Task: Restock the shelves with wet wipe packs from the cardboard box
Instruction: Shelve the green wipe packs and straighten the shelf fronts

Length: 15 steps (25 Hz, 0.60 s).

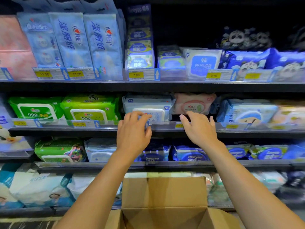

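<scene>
Both hands are up at the middle shelf (165, 132) in the centre of the frame, working on the row of wet wipes. The left hand (133, 129) has its fingers bent over the lower front of the pale blue pack (148, 104), thumb down by the price rail (161, 125); whether it grips the pack or only presses on it cannot be told. The right hand (200, 128) holds nothing, fingers loosely spread, just in front of the dark gap under the pink pack (193, 103). The cardboard box (165, 194) stands open at the bottom centre, well below the hands, and no packs show in the part of it that is visible. The step looks like seating and squaring the pale blue pack. Done well, that probably means pushing on the stiff lid rather than the soft wrapper, which would likely buckle, and sliding the pack straight back until it sits behind the rail with its lid facing out. The free hand could steady the pink pack so it does not tip into the gap, which seems the likely slot for further stock.
</scene>
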Each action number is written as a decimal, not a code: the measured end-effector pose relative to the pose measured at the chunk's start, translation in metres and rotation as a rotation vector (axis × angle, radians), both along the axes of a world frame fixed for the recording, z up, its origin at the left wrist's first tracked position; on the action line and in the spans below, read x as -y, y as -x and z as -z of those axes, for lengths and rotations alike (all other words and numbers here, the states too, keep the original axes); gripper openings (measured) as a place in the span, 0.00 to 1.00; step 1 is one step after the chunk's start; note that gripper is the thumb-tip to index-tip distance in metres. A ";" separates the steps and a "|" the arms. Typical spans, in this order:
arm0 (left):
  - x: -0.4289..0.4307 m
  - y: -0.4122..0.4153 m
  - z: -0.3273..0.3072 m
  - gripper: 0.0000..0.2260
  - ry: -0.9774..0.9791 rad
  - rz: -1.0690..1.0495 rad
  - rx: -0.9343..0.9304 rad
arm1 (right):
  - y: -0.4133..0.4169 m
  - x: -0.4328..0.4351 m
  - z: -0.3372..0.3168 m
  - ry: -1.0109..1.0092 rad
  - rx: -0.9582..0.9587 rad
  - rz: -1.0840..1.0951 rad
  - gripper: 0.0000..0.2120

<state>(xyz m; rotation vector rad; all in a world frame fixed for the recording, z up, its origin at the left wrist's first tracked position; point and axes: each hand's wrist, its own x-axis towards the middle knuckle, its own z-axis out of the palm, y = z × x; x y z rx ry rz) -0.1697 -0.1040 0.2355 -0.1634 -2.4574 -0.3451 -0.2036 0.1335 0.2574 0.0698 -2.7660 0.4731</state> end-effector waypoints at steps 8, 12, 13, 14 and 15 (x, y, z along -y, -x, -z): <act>-0.031 0.015 0.013 0.20 0.145 -0.043 -0.044 | 0.039 -0.027 -0.030 -0.238 0.352 0.043 0.34; -0.032 0.017 0.015 0.20 0.155 -0.045 -0.050 | 0.043 -0.019 -0.024 -0.261 0.359 0.086 0.38; -0.031 0.017 0.015 0.21 0.159 -0.045 -0.048 | 0.044 -0.018 -0.023 -0.257 0.358 0.090 0.38; -0.031 0.017 0.015 0.21 0.161 -0.044 -0.045 | 0.045 -0.017 -0.024 -0.257 0.355 0.090 0.39; -0.031 0.017 0.015 0.21 0.161 -0.044 -0.040 | 0.045 -0.017 -0.024 -0.259 0.354 0.089 0.39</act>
